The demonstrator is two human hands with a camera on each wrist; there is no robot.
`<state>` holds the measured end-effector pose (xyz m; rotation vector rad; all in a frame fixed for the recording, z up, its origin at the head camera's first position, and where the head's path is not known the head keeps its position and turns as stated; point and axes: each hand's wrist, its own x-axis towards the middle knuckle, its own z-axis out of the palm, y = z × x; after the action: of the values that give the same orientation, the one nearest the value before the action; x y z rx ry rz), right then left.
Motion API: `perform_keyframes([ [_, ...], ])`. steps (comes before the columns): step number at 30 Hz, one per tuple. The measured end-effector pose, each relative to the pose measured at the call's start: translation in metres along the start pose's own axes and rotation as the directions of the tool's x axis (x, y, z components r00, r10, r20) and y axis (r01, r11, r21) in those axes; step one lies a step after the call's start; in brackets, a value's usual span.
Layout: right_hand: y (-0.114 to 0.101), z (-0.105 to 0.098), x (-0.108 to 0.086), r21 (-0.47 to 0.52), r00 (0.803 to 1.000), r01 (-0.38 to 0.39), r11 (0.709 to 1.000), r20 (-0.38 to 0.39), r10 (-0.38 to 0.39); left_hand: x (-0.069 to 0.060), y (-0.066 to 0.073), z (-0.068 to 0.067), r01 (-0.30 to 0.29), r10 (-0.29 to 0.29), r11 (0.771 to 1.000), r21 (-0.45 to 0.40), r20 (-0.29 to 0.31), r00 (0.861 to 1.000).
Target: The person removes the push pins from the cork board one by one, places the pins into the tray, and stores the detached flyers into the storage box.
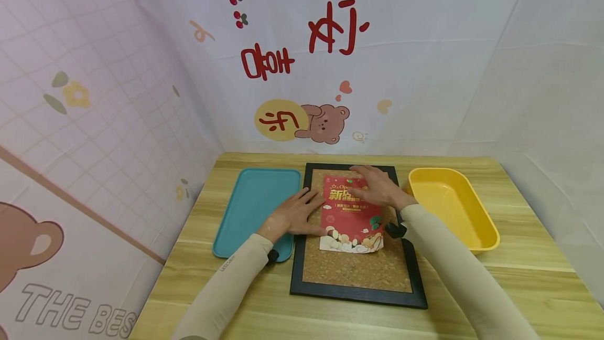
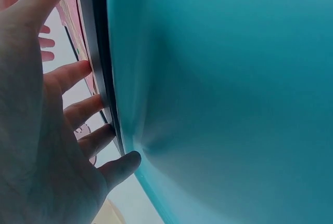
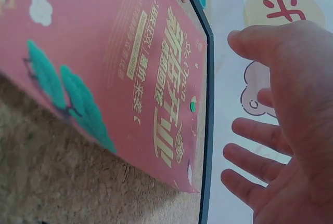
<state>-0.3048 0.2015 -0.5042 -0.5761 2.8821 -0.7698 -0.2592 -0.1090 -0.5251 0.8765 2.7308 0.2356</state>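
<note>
A red flyer (image 1: 346, 215) with gold Chinese lettering lies on a cork board (image 1: 355, 273) in a black frame. Near the flyer's top edge sits a small green pushpin (image 3: 192, 104). My left hand (image 1: 295, 215) rests along the flyer's left side, fingers spread; in the left wrist view its fingers reach over the board's dark rim. Above the flyer's upper right part is my right hand (image 1: 376, 186). The right wrist view shows that hand (image 3: 283, 115) with fingers apart and nothing between them. The flyer's lower edge curls up slightly from the cork.
Left of the board is a blue tray (image 1: 257, 209), close against the frame. A yellow bin (image 1: 455, 214) stands to the right, partly behind the right forearm. The wooden table (image 1: 524, 256) meets a printed cloth backdrop (image 1: 415, 67) at the back and left.
</note>
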Motion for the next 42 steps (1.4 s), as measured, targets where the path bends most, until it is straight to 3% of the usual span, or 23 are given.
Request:
perform_keyframes([
  [15,0.002,0.004,0.010,0.036,1.000,-0.020,0.999,-0.017,0.020,0.001,0.002,0.000,0.002,-0.002,1.000,0.005,-0.008,1.000],
  [42,0.009,0.013,0.023,0.066,0.992,-0.123,0.990,0.045,0.120,0.003,-0.001,0.003,-0.003,0.003,1.000,0.008,-0.023,1.000],
])
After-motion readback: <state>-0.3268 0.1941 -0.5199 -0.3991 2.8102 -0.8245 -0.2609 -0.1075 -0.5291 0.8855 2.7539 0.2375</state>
